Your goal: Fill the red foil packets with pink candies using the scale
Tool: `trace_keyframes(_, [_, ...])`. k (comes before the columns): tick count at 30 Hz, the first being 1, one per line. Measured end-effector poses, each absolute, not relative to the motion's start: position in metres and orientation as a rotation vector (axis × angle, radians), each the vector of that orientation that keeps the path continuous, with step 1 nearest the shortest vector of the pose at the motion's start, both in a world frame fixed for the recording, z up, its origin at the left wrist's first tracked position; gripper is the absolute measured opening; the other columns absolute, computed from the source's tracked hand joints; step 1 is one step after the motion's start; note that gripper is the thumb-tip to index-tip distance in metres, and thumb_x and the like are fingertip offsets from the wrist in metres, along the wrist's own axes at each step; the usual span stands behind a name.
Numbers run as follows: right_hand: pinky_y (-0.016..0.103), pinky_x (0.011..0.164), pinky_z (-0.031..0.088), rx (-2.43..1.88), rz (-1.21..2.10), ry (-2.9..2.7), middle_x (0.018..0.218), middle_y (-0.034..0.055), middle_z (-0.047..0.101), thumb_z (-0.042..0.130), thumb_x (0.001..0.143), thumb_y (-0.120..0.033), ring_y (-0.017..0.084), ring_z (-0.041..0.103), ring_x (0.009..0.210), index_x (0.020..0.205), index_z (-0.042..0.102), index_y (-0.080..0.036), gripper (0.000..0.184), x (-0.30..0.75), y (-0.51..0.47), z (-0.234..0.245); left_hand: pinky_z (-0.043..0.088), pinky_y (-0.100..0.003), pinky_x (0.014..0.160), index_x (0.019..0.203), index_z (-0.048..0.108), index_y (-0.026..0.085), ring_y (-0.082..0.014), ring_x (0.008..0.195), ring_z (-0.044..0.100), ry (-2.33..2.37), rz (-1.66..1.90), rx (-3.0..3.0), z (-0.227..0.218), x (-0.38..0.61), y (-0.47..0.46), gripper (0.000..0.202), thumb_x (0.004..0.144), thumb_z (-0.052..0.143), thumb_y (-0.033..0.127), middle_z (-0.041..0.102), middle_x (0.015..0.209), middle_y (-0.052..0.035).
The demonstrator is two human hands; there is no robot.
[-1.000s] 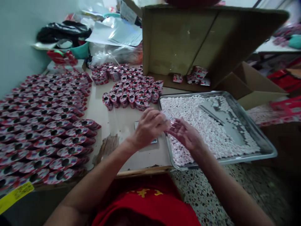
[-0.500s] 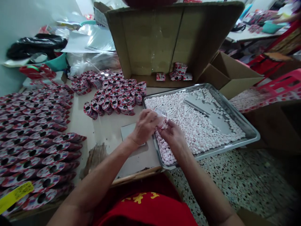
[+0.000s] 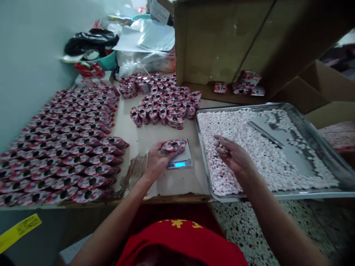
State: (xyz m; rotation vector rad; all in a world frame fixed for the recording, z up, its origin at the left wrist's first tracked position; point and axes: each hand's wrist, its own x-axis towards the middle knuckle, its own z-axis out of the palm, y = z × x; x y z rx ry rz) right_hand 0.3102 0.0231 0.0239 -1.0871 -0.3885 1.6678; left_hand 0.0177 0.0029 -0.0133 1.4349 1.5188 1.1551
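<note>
Mid-frame, my left hand (image 3: 157, 159) grips a pouch (image 3: 177, 147), likely light and squashy, best held by its sides; my right hand (image 3: 233, 153) curls over white pellets (image 3: 224, 125), grip unclear.

Cool, dim light; the box's (image 3: 235, 40) right side sinks into shadow, the display (image 3: 180, 164) glares blue, and the picture's edges look soft and stretched.

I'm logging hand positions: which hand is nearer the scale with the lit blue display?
Left. The left hand holds a patterned packet over the scale; the right hand is off to the scale's right, above the tray of white pieces.
</note>
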Motion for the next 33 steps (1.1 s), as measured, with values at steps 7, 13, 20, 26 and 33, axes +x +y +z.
trace_keyframes(7, [0.010, 0.043, 0.036, -1.189, 1.883, -0.697, 0.069, 0.0012, 0.066, 0.087, 0.068, -0.013, 0.004, 0.046, 0.052, 0.096, 0.074, -0.014, 0.031, 0.278, 0.041, 0.058, 0.052, -0.045, 0.108, 0.133, 0.068, 0.029, -0.0250, 0.115, 0.070, 1.590, 1.184, 1.637, -0.004, -0.008, -0.008, 0.063, 0.076, 0.093, 0.031, 0.077, 0.124, -0.0049])
trace_keyframes(13, [0.015, 0.055, 0.050, -1.196, 2.013, -0.818, 0.081, 0.0044, 0.072, 0.087, 0.068, -0.012, 0.008, 0.058, 0.063, 0.097, 0.073, -0.015, 0.032, 0.237, 0.051, 0.087, 0.056, -0.042, 0.101, 0.130, 0.070, 0.025, -0.0224, 0.103, 0.072, 1.586, 1.337, 1.427, 0.010, -0.052, -0.028, 0.050, 0.083, 0.085, 0.034, 0.077, 0.109, -0.0048])
trace_keyframes(20, [0.017, 0.054, 0.051, -1.305, 1.980, -1.012, 0.083, 0.0079, 0.075, 0.083, 0.076, -0.013, 0.009, 0.060, 0.062, 0.101, 0.076, -0.012, 0.025, 0.213, 0.058, 0.097, 0.056, -0.045, 0.106, 0.139, 0.063, 0.026, -0.0249, 0.117, 0.069, 1.474, 1.377, 1.455, 0.015, -0.059, -0.034, 0.063, 0.082, 0.086, 0.036, 0.071, 0.129, -0.0083])
trace_keyframes(26, [0.016, 0.038, 0.026, -1.356, 1.890, -1.271, 0.066, 0.0013, 0.067, 0.088, 0.079, -0.034, 0.004, 0.043, 0.046, 0.091, 0.078, -0.013, 0.026, 0.212, 0.057, 0.099, 0.057, -0.046, 0.109, 0.143, 0.058, 0.027, -0.0250, 0.121, 0.069, 1.399, 1.370, 1.351, 0.011, -0.058, -0.031, 0.068, 0.082, 0.086, 0.035, 0.069, 0.131, -0.0095])
trace_keyframes(33, [0.018, 0.040, 0.020, -1.372, 1.835, -1.331, 0.062, -0.0011, 0.062, 0.089, 0.077, -0.034, 0.004, 0.037, 0.046, 0.089, 0.075, -0.014, 0.028, 0.208, 0.060, 0.108, 0.058, -0.044, 0.109, 0.135, 0.067, 0.026, -0.0224, 0.115, 0.071, 1.423, 1.281, 1.314, -0.004, -0.053, -0.030, 0.054, 0.084, 0.084, 0.032, 0.074, 0.120, -0.0063])
